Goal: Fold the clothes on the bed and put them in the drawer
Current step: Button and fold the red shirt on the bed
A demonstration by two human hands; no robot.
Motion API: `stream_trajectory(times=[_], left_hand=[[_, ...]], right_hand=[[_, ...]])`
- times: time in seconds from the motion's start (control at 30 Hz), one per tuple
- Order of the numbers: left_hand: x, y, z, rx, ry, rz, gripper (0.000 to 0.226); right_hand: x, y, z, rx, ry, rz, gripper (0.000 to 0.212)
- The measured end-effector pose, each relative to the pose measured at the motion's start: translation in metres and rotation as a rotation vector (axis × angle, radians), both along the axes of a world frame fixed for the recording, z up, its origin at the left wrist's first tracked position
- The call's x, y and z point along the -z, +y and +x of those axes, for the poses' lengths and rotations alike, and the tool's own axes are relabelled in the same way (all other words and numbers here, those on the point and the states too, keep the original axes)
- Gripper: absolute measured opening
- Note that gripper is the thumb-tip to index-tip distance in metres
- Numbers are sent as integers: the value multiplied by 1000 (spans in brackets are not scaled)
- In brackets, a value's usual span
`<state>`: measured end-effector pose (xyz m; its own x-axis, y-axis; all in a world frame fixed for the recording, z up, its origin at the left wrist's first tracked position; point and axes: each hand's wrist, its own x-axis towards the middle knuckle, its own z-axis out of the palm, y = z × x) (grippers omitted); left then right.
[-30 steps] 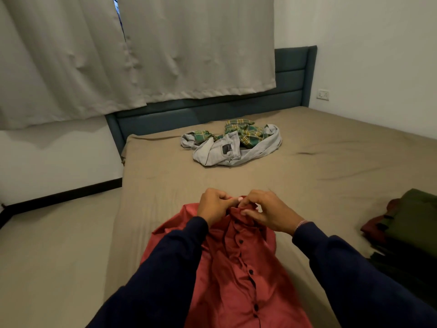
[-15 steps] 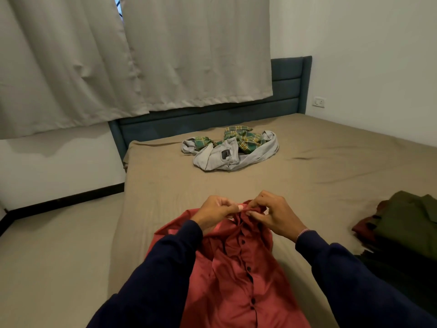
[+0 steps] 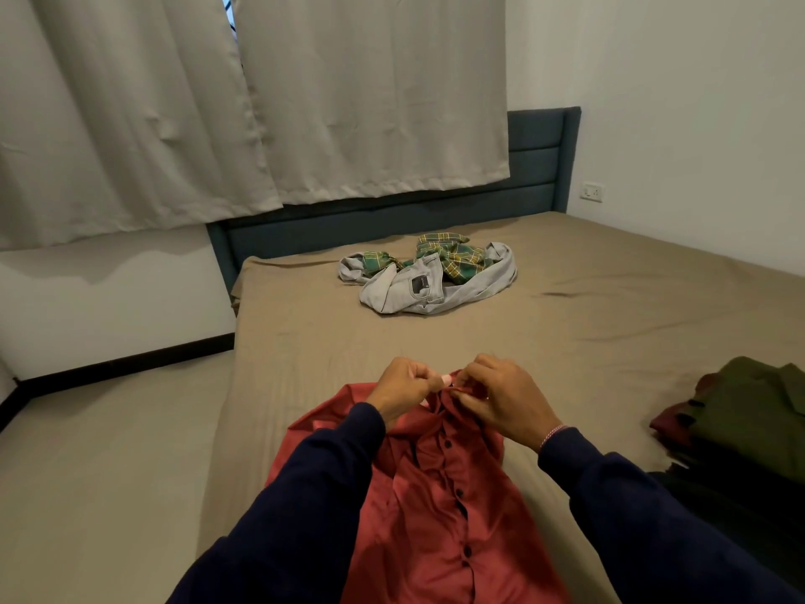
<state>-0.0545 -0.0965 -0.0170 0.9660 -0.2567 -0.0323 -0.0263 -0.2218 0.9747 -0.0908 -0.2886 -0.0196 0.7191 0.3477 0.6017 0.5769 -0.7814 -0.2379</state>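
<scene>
Lying front-up on the near part of the bed (image 3: 566, 333): red shirt (image 3: 440, 507), dark buttons running down its placket, collar end farthest from the camera. Pinching the collar from the left: left hand (image 3: 403, 388), fingers (image 3: 429, 379) curled tight on the cloth. Pinching the same collar from the right: right hand (image 3: 505, 401), fingers curled on the fabric, both hands nearly touching. Lying crumpled farther up the bed, well apart: grey trousers (image 3: 418, 294) tangled with a green plaid shirt (image 3: 453, 257). Sitting at the right edge: a stack (image 3: 749, 425) of folded clothes, olive on top, maroon beneath.
</scene>
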Motion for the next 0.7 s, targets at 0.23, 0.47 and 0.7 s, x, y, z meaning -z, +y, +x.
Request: stream_trajectory(times=[0.23, 0.47, 0.7], left_hand=[[3, -1, -4, -11, -68, 41, 36], [2, 3, -9, 70, -184, 113, 19], [3, 10, -8, 107, -449, 386, 11]], right_hand=[[2, -2, -5, -39, 73, 83, 30], [-2, -3, -2, -12, 174, 223, 17], [-11, -10, 0, -129, 350, 227, 10]])
